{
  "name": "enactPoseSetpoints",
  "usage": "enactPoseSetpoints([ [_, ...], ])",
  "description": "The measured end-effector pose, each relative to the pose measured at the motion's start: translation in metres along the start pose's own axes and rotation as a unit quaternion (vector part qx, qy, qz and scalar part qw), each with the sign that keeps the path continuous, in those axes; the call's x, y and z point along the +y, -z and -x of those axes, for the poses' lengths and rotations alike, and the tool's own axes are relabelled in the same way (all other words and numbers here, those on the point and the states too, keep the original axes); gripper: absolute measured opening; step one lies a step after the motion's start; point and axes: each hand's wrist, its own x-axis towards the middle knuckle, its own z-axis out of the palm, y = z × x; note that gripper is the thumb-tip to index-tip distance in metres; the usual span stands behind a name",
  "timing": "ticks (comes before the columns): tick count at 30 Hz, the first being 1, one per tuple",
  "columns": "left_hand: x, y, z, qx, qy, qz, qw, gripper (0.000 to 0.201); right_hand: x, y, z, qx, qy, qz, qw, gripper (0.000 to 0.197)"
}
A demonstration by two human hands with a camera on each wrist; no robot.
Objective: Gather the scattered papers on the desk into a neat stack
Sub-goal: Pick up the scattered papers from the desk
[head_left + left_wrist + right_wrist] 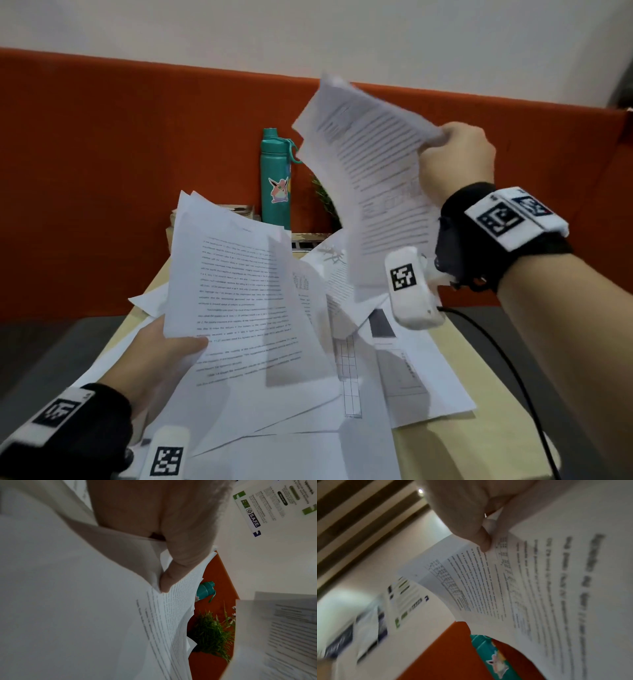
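Note:
Printed white papers lie scattered over the light wooden desk (486,442). My left hand (164,353) grips a fanned bundle of sheets (246,308) by its lower left edge, thumb on top; the left wrist view shows the thumb (173,577) pressed on these pages (163,622). My right hand (455,161) is raised high at the right and pinches a second bundle of papers (373,178) by its top corner, the sheets hanging down, blurred. In the right wrist view my fingers (481,539) clamp those pages (539,581). More loose sheets (411,373) remain flat on the desk beneath.
A teal water bottle (276,178) with a sticker stands at the desk's back edge against an orange partition (137,171). A small green plant (325,202) sits beside it, half hidden by paper. A black cable (507,373) trails across the desk's right side.

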Motion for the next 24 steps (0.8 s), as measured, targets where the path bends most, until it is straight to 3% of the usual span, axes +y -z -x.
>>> enactPoseSetpoints([
  [2, 0.0, 0.0, -0.002, -0.004, 0.0, 0.001, 1.0, 0.046, 0.01, -0.006, -0.005, -0.016, -0.071, -0.084, 0.994, 0.031],
  [5, -0.001, 0.0, -0.004, -0.015, 0.019, 0.011, 1.0, 0.044, 0.033, -0.027, 0.002, -0.148, -0.132, -0.036, 0.979, 0.032],
  [7, -0.003, 0.0, -0.008, -0.015, 0.031, 0.015, 0.999, 0.044, 0.053, -0.042, 0.021, -0.216, -0.208, -0.071, 0.951, 0.035],
  [12, -0.004, 0.0, -0.014, 0.009, 0.057, 0.008, 0.998, 0.036, 0.095, -0.096, 0.078, -0.352, -0.233, -0.025, 0.907, 0.041],
  [16, 0.0, -0.003, -0.017, -0.005, 0.06, 0.035, 0.998, 0.033, 0.099, -0.131, 0.1, -0.388, -0.212, -0.046, 0.896, 0.037],
  [20, 0.0, -0.006, -0.02, -0.029, 0.065, -0.029, 0.997, 0.036, 0.09, -0.146, 0.106, -0.417, -0.214, -0.076, 0.88, 0.031],
  [22, -0.003, -0.005, -0.021, -0.013, 0.075, -0.048, 0.996, 0.039, 0.095, -0.154, 0.098, -0.387, -0.243, -0.066, 0.887, 0.033],
  [24, -0.005, 0.0, -0.02, -0.007, 0.084, -0.032, 0.996, 0.038, 0.11, -0.158, 0.084, -0.331, -0.287, -0.004, 0.899, 0.052],
])
